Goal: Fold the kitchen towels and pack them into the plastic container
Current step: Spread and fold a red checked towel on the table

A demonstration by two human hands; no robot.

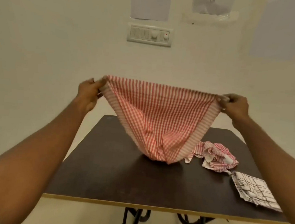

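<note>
While both arms reach toward the middle of the frame, the left hand point(89, 93) and the right hand point(235, 105) each pinch a top corner of a red-and-white checked towel point(157, 119), fingers closed tight on the cloth. It hangs between them in a sagging V, its lowest point touching the dark table point(106, 175) at center. Toward the lower right lie 2 more towels: a crumpled red-striped towel point(216, 156) and, nearer the frame's edge, a flat black-and-white checked towel point(253, 191). No plastic container shows anywhere in view.

Folding looks barely begun. To do this step well, the person would likely pull the corners apart until the top edge runs straight, lift so the sag clears the table, then lay the cloth flat or bring corner to corner with edges matched. Uneven tension would probably skew the crease.
</note>
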